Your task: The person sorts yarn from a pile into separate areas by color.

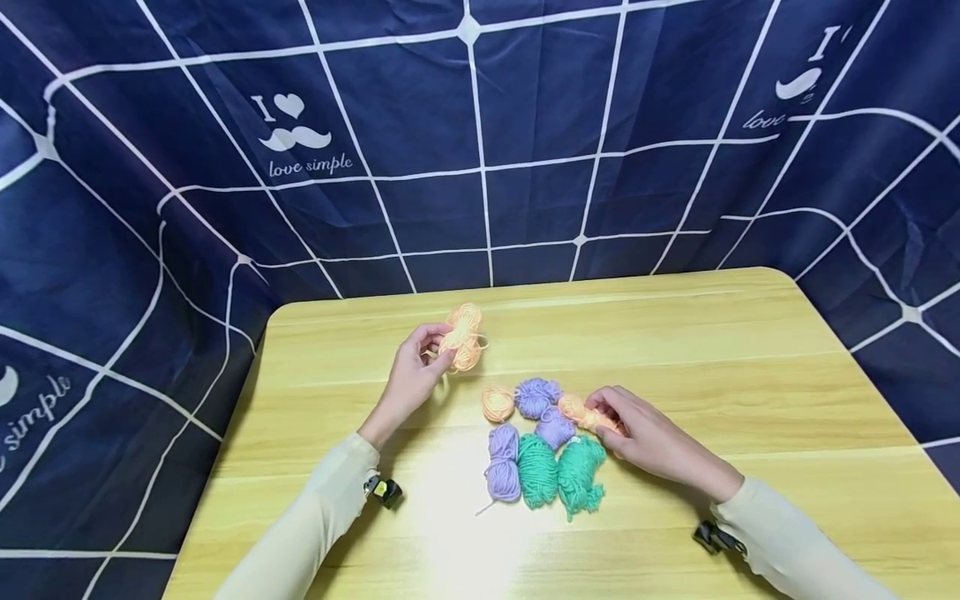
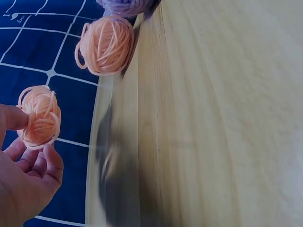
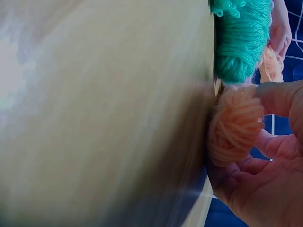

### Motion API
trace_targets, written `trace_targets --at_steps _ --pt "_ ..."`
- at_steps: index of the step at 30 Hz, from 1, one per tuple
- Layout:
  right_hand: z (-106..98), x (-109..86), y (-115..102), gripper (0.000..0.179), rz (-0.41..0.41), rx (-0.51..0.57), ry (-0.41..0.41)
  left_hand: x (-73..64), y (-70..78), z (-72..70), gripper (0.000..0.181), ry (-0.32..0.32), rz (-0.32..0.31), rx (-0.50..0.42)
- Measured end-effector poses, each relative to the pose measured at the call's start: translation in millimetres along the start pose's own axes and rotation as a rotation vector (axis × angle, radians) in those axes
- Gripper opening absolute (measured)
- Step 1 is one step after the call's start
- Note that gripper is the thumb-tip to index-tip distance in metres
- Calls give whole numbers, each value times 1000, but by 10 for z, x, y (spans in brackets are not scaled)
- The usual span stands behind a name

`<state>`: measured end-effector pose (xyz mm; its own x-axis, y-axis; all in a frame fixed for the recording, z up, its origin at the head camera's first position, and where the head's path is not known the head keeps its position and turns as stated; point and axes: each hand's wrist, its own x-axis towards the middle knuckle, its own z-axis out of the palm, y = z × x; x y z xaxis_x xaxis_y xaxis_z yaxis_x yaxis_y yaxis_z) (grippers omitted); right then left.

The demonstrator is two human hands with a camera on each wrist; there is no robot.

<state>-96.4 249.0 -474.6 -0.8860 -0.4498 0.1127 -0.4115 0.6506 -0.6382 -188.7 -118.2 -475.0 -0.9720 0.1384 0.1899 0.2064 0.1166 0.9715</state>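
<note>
My left hand [image 1: 415,368] pinches a peach yarn skein [image 1: 465,335] between thumb and fingers, left of and behind the group of yarn. In the left wrist view that skein [image 2: 40,118] appears lifted off the table. My right hand [image 1: 651,431] grips another peach yarn skein [image 1: 573,408] at the right end of the group; in the right wrist view, thumb and fingers are around this skein [image 3: 236,126], low by the tabletop. A third peach bundle [image 1: 498,404] lies untouched beside a purple skein [image 1: 537,397].
Another purple skein [image 1: 555,427] lies in the group's middle. In front, a long purple skein [image 1: 503,463] with a loose tail stands beside two green skeins [image 1: 537,472]. All lie on the wooden table [image 1: 360,533]. Dark blue checked cloth [image 1: 420,100] hangs behind the table and at its sides.
</note>
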Motion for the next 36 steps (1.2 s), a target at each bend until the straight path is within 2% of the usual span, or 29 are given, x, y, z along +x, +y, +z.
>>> trace_targets --at_steps 13,21,28,36 --pt "27 -4 38 27 -34 -18 41 163 -43 146 32 -15 -34 4" --pt "22 1 31 27 -15 -12 31 240 -108 209 30 -35 -53 -8" --pt "19 -4 29 22 7 14 22 285 -201 244 29 -34 -72 -13" --pt "56 3 42 24 -15 -24 33 306 -230 260 30 -40 -80 4"
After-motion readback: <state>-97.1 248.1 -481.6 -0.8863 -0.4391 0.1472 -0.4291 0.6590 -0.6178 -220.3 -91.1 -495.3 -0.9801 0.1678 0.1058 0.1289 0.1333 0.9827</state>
